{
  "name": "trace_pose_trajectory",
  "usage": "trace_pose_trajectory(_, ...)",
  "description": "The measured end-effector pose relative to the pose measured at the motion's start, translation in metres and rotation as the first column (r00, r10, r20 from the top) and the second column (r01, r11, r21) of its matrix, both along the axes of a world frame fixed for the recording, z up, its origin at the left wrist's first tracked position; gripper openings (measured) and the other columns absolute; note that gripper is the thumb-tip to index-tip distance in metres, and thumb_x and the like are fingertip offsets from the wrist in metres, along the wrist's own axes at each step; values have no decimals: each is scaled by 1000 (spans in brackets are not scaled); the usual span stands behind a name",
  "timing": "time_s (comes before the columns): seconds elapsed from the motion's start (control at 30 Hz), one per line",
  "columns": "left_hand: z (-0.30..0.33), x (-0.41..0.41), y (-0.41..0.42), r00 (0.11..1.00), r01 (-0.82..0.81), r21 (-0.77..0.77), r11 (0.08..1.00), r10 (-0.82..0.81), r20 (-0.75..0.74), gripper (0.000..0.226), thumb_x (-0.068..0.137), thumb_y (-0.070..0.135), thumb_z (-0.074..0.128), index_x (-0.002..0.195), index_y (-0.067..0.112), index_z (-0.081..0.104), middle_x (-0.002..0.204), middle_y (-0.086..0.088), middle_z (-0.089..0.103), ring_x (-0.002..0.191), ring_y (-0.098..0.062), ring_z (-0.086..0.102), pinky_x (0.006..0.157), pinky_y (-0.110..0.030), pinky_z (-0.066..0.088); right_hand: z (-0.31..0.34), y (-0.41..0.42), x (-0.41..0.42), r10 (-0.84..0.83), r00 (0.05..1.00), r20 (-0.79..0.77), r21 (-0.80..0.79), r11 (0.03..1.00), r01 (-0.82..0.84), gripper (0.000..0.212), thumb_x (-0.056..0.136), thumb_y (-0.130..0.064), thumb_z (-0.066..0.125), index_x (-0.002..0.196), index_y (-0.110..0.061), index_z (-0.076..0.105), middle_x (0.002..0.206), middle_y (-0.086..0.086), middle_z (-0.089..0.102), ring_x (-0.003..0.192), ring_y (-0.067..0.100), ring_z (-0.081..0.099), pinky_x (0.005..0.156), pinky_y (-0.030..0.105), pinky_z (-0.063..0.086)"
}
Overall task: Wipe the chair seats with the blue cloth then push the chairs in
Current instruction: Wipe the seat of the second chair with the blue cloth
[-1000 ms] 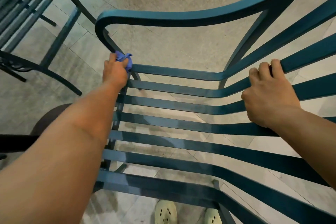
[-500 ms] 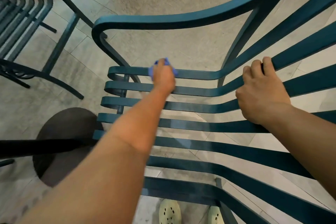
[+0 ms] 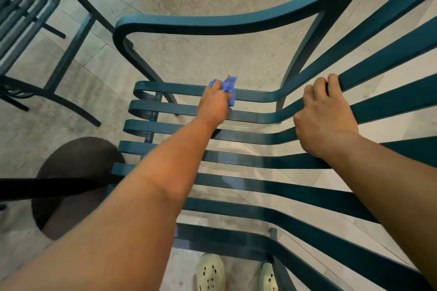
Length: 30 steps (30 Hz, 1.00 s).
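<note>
Floor: pale stone tiles (image 3: 212,54) show between the slats, with a dark round base (image 3: 78,184) at the left
Chair: teal slatted chair (image 3: 236,158) seen from above, its armrest (image 3: 212,22) curving across the far side
Left hand: left hand (image 3: 214,104) bunches the blue cloth (image 3: 228,87) in curled fingers, pressing it on the farthest seat slats
Right hand: right hand (image 3: 325,116) curls round a slat where seat bends into backrest
Neighbour: second chair (image 3: 35,38) stands near, at left
Risk: cloth ends could snag in a gap, and a hard sideways stroke may skid the chair despite the steadying grip
</note>
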<state>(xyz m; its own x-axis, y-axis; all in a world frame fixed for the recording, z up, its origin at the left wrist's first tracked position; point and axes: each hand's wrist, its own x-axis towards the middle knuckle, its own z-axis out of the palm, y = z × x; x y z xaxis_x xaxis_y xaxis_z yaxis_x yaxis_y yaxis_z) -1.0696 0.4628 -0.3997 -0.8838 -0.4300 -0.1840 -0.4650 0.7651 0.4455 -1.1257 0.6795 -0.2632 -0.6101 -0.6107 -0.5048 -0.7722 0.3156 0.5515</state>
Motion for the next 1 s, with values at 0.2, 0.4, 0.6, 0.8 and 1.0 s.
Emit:
trace_pose_trajectory(0.2, 24, 62, -80, 917, -399, -62, 915, 399, -2, 16, 90, 9, 58, 104, 15, 55, 110, -10, 57, 94, -23, 61, 54, -23, 57, -3, 0, 0, -21, 1000, -2, -14, 1000, 21, 50, 92, -54, 54, 131, -23, 60, 154, 18, 34, 144, 49, 16, 117, 64, 2)
trace_pose_trajectory(0.4, 16, 8, 55, 995, 7, 33, 999, -4, -98, 16, 87, 2, 56, 82, 16, 52, 86, -5, 59, 78, -19, 62, 62, -22, 52, -2, 0, 1, -12, 1000, -11, 10, 1000, 12, 47, 94, -53, 52, 128, -23, 62, 153, 19, 35, 143, 48, 18, 117, 63, 6)
trace_pose_trajectory(0.6, -7, 8, 135, 997, 75, -28, 997, -74, 32, 25, 90, 9, 57, 114, 14, 62, 131, -13, 43, 119, -32, 42, 86, -37, 41, 1, -2, 4, 2, 1000, -31, 29, 1000, -2, 40, 94, -51, 51, 120, -25, 67, 147, 18, 41, 140, 45, 23, 116, 60, 8)
trace_pose_trajectory(0.8, -11, 55, 65, 993, 119, -199, 973, -110, 51, 35, 95, 11, 52, 129, 17, 60, 140, -5, 42, 133, -24, 32, 99, -36, 33, 2, 0, 2, -19, 1000, -16, -1, 1000, 19, 45, 93, -52, 54, 127, -24, 64, 151, 19, 37, 143, 47, 20, 117, 63, 7)
trace_pose_trajectory(1.0, 11, 95, -25, 966, -229, -105, 968, 240, 100, 23, 91, 2, 53, 107, 19, 60, 122, -10, 50, 110, -31, 50, 79, -25, 41, 5, -2, 5, -68, 997, 35, -10, 998, 69, 47, 90, -53, 59, 127, -25, 63, 154, 18, 34, 144, 47, 18, 117, 63, 5)
